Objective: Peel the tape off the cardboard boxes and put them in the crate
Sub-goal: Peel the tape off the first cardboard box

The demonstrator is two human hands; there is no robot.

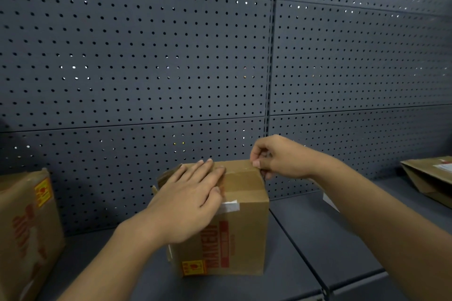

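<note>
Dark pegboard wall [146, 56], grey shelf [318, 239]

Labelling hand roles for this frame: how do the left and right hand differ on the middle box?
The left hand lies flat with straight fingers, pressing on the top of the middle box; the right hand has curled fingers that pinch at the box's far top edge, seemingly the end of the tape. The left hand covers the near left part of the top; the right hand sits at the far right corner. Both are bare and touch the same box.
</note>
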